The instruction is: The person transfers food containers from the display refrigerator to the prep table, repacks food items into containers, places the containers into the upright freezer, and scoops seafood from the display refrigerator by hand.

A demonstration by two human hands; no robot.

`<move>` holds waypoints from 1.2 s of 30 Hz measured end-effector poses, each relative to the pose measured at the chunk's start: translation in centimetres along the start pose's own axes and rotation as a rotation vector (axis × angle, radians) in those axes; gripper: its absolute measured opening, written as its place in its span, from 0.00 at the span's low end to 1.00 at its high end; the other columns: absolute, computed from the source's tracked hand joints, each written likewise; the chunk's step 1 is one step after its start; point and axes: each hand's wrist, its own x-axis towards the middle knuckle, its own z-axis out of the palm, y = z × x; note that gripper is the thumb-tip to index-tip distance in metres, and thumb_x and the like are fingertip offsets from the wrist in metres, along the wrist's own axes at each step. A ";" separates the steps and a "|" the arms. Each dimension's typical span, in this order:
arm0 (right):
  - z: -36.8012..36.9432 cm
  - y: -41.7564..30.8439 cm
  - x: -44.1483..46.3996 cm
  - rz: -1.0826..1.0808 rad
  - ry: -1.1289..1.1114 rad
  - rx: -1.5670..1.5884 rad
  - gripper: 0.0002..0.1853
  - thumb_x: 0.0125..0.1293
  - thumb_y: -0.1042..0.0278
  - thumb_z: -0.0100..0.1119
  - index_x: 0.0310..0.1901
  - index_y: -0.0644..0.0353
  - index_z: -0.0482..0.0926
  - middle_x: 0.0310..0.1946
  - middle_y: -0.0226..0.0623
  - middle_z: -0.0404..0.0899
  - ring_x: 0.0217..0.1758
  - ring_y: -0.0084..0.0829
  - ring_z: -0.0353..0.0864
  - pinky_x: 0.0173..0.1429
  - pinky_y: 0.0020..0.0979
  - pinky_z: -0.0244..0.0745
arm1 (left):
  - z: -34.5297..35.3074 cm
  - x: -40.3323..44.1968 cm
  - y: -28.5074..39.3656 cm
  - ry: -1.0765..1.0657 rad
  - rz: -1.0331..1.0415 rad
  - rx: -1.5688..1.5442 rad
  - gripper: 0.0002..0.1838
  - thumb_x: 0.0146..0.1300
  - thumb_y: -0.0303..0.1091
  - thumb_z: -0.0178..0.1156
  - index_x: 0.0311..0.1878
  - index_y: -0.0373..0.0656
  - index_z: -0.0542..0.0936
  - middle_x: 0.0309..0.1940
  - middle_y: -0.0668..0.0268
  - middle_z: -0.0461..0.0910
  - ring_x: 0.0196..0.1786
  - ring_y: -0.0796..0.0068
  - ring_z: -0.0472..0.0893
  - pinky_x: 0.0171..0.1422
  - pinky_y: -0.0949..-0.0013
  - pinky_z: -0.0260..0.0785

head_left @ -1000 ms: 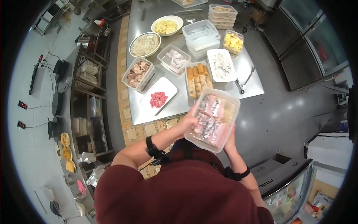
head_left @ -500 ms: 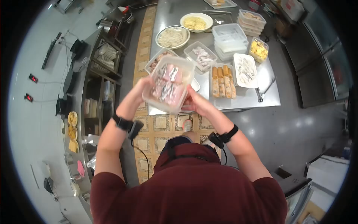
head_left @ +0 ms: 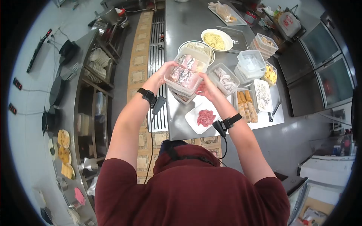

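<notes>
My left hand (head_left: 168, 71) grips the left side of a clear plastic container (head_left: 181, 89), and my right hand (head_left: 206, 87) holds its right side. Pale pink slabs with dark, silvery skin (head_left: 184, 75), which look like fish, fill it. Beneath it another plastic container (head_left: 182, 98) shows in part; whether the two touch I cannot tell. Just right of my right hand stands a tub of pale, greyish strips (head_left: 225, 79). Nearer to me, a white square plate (head_left: 193, 119) carries sliced red meat (head_left: 206, 118).
Behind the container are a bowl of pale shreds (head_left: 200, 46) and a bowl of yellow noodles (head_left: 215, 39). To the right stand stacked clear containers (head_left: 250, 64), a tub of brown rolls (head_left: 246, 107), a white tray (head_left: 263, 96) and black-handled tongs (head_left: 275, 110). Shelving (head_left: 94, 94) lines the left.
Both hands have carried the container away from my body to above the other container at the table's left. The plate of red meat, mostly covered before, now shows fully.
</notes>
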 end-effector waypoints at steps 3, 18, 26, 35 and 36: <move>1.1 0.9 -0.5 -0.085 0.025 0.121 0.33 0.51 0.36 0.51 0.46 0.60 0.68 0.37 0.36 0.70 0.40 0.28 0.69 0.46 0.34 0.67 | -0.5 1.3 0.9 -0.100 -0.028 0.025 0.23 0.46 0.35 0.52 0.49 0.39 0.70 0.40 0.58 0.75 0.41 0.65 0.77 0.49 0.63 0.71; 1.9 3.7 -1.1 0.070 0.202 0.183 0.45 0.50 0.30 0.50 0.53 0.69 0.64 0.46 0.45 0.69 0.49 0.35 0.69 0.54 0.38 0.65 | -1.4 1.8 -0.7 -0.147 -0.082 0.039 0.28 0.43 0.29 0.48 0.54 0.41 0.66 0.42 0.59 0.73 0.44 0.64 0.75 0.50 0.62 0.71; 0.8 3.7 -3.1 0.020 0.065 0.181 0.50 0.52 0.30 0.48 0.60 0.74 0.53 0.53 0.52 0.63 0.55 0.40 0.65 0.56 0.41 0.65 | -2.4 3.0 -1.2 -0.152 -0.121 0.156 0.30 0.53 0.36 0.53 0.61 0.43 0.60 0.51 0.59 0.69 0.53 0.66 0.71 0.55 0.64 0.66; -8.6 11.9 -28.0 -0.101 0.686 0.011 0.34 0.56 0.48 0.56 0.56 0.68 0.64 0.44 0.40 0.74 0.40 0.27 0.75 0.46 0.27 0.71 | 7.2 -6.4 1.1 0.174 0.532 0.191 0.22 0.64 0.43 0.42 0.54 0.37 0.67 0.49 0.61 0.68 0.55 0.66 0.67 0.59 0.62 0.57; -9.1 14.2 -32.3 -0.070 0.815 0.032 0.33 0.56 0.49 0.57 0.55 0.67 0.66 0.42 0.40 0.74 0.39 0.27 0.75 0.45 0.26 0.72 | 6.7 -5.8 -0.3 0.291 0.703 0.291 0.22 0.65 0.43 0.42 0.55 0.37 0.66 0.47 0.61 0.69 0.52 0.68 0.68 0.57 0.65 0.60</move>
